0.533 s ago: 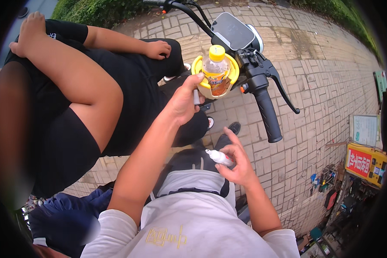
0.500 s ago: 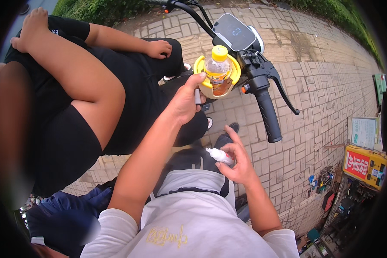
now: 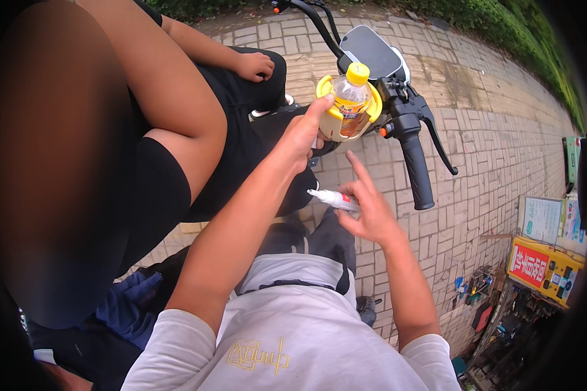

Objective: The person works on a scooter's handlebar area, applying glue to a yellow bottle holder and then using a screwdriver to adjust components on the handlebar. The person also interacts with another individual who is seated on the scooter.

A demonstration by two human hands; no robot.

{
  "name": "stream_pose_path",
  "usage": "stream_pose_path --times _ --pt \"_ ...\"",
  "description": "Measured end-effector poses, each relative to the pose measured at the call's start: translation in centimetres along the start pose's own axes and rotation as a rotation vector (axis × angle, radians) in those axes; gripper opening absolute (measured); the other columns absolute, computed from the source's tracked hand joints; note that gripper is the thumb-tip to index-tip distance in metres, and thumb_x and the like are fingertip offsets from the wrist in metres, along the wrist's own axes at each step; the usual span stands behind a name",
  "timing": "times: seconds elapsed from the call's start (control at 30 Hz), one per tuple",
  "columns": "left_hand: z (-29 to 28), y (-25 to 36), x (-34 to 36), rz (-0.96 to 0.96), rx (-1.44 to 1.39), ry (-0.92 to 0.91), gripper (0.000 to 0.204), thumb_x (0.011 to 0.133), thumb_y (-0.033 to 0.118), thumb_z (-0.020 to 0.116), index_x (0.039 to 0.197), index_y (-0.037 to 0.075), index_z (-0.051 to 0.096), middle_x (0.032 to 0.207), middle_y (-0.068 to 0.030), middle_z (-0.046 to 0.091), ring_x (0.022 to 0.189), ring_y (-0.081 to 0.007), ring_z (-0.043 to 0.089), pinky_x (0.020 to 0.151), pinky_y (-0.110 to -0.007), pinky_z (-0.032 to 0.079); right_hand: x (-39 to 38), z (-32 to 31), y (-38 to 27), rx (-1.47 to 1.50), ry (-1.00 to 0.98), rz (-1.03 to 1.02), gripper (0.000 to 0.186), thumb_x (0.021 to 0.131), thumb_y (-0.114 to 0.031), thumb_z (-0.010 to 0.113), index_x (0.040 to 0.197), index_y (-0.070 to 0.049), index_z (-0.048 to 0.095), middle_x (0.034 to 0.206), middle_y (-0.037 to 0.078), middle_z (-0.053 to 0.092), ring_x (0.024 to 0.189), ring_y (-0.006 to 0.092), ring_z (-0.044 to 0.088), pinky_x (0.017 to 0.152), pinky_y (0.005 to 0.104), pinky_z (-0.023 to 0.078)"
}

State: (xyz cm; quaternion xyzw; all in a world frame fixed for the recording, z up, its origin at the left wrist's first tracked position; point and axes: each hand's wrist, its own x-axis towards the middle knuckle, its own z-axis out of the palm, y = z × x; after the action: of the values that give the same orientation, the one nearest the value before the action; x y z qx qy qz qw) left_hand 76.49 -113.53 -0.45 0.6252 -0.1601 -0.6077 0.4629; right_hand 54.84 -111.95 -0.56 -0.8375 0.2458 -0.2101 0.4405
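Note:
A yellow-and-cream cup holder sits beside the scooter's handlebar, and a clear drink bottle with a yellow cap and orange label stands in it. My left hand is closed on the cup holder's near left side, thumb on the yellow rim. A small pale piece shows under its fingers; I cannot make out what it is. Below the holder, my right hand pinches a small white squeeze bottle, whose nozzle points left. That hand's index finger is stretched up toward the cup holder without touching it.
A black handlebar grip and brake lever lie right of the holder, with a grey display beyond. A seated person in black is close on my left. Tools and a yellow box stand at the right.
My right hand has risen toward the cup holder with the white squeeze bottle. My left hand keeps its hold. The seated person now fills more of the left side; the display's lit digits no longer show.

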Motion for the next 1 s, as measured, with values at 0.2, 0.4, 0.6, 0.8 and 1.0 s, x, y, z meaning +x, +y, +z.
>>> stream_pose_path --times 0.2,0.4,0.6,0.8,1.0 --pt "0.0 0.3 -0.5 0.009 0.034 -0.006 0.079 0.076 0.077 0.05 0.099 0.003 0.067 0.077 -0.0026 0.06 0.062 -0.0047 0.043 0.049 -0.021 0.024 0.2 -0.6 -0.8 -0.138 -0.116 0.026 0.034 0.067 -0.005 0.07 0.098 -0.004 0.056 0.154 0.025 0.029 0.089 0.0408 0.066 0.071 0.0427 0.054" --pt "-0.1 -0.5 -0.4 0.082 -0.006 0.013 0.08 0.075 0.079 0.05 0.098 0.004 0.068 0.074 -0.0016 0.06 0.06 -0.0037 0.043 0.048 -0.021 0.023 1.1 -1.1 -0.8 -0.245 -0.167 0.04 0.036 0.066 -0.007 0.071 0.098 -0.005 0.056 0.155 0.025 0.026 0.086 0.0409 0.065 0.071 0.0435 0.053" --pt "0.2 0.3 -0.8 0.029 -0.025 -0.019 0.077 0.072 0.081 0.056 0.097 0.009 0.066 0.072 -0.006 0.059 0.06 -0.0087 0.036 0.054 -0.026 0.025 1.3 -1.5 -0.3 -0.301 -0.204 0.027 0.034 0.066 -0.007 0.07 0.096 -0.004 0.055 0.155 0.026 0.024 0.082 0.0429 0.066 0.069 0.0465 0.054" --pt "0.3 0.2 -0.9 0.025 -0.024 -0.004 0.081 0.07 0.08 0.055 0.096 0.005 0.067 0.073 -0.0071 0.056 0.063 -0.0107 0.036 0.059 -0.029 0.027 1.4 -1.6 -0.4 -0.303 -0.197 0.024 0.034 0.066 -0.007 0.07 0.096 -0.004 0.054 0.155 0.026 0.025 0.082 0.0433 0.065 0.07 0.0469 0.054" --pt "0.2 0.0 -0.9 0.005 -0.009 -0.008 0.081 0.071 0.08 0.054 0.098 0.005 0.067 0.073 -0.0046 0.058 0.062 -0.0086 0.038 0.056 -0.026 0.025 -0.2 -1.4 -0.2 -0.074 -0.199 0.071 0.034 0.069 -0.004 0.069 0.1 -0.003 0.054 0.154 0.026 0.029 0.1 0.0367 0.065 0.079 0.0393 0.054"
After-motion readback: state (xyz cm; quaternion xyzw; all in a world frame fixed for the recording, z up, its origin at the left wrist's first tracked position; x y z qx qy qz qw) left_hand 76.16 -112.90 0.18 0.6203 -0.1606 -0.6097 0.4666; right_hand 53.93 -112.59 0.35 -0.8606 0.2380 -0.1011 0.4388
